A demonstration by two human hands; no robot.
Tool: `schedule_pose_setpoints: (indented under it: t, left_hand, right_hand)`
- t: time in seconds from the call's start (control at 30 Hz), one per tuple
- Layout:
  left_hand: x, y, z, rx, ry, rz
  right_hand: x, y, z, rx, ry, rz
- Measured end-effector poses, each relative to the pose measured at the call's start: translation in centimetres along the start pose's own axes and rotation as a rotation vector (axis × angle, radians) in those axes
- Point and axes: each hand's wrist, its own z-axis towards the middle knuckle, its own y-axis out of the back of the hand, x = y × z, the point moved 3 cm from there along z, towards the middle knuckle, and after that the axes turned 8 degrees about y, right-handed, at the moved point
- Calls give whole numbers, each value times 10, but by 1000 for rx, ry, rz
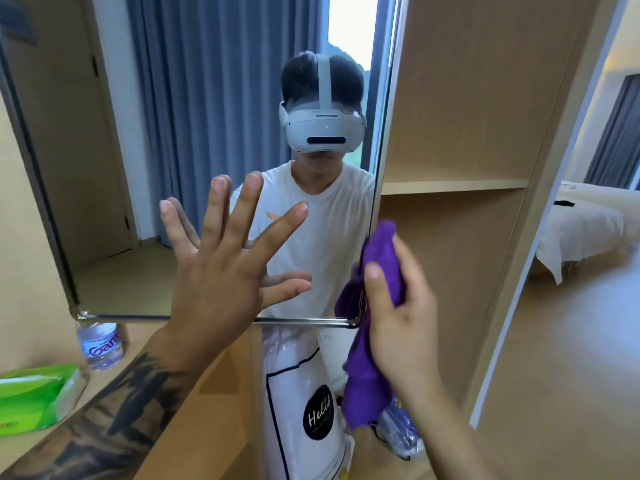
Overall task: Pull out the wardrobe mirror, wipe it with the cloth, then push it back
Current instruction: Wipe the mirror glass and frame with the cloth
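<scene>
So the mirror (214,133) is already pulled out of the wardrobe (467,133) and seen face-on, its right edge just in front of the open shelf (450,184) section; the left hand (221,268) is laid flat on the glass near the lower edge, fingers spread wide and straight, looks like it's there for bracing; the purple cloth (375,271) is gripped by the right hand (401,306), fingers and thumb curled round it, right at the mirror's lower right corner with the loose end hanging down below the frame; so the wiping step is judged to be the one in hand, either at the edge or about to be carried across; next the cloth probably needs to be swept over the glass while the panel is kept steady, and the flat hand will have to be lifted off or prints get left; on the bench at lower left a water bottle (100,344) and a green tissue pack (34,396) are sat; a white bag (304,393) is stood under the mirror.
</scene>
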Motion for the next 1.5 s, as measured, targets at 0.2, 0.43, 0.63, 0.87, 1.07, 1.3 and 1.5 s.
schedule_pose_setpoints:
  t: [0.2,0.43,0.63,0.87,1.07,1.3,1.5]
  left_hand:
    - [2,-1,1,-23,-5,-15]
    - [1,1,1,-22,-5,-40]
    - [2,1,1,-33,-6,-50]
    - [2,1,1,-20,-7,-53]
    - [2,0,0,-36,-3,-48]
    - [0,-1,1,-39,9,-65]
    - [1,0,1,-34,10,-66]
  right_hand:
    - [1,2,-14,14,-54,-28]
    - [29,-3,51,-13,123,-51]
    - [-9,3,-37,43,-9,-79]
    - [24,-1,35,-20,126,-96]
    - [10,2,14,6,119,-109]
    - [-20,8,-48,57,-37,-216]
    - [16,-1,28,-36,134,-115]
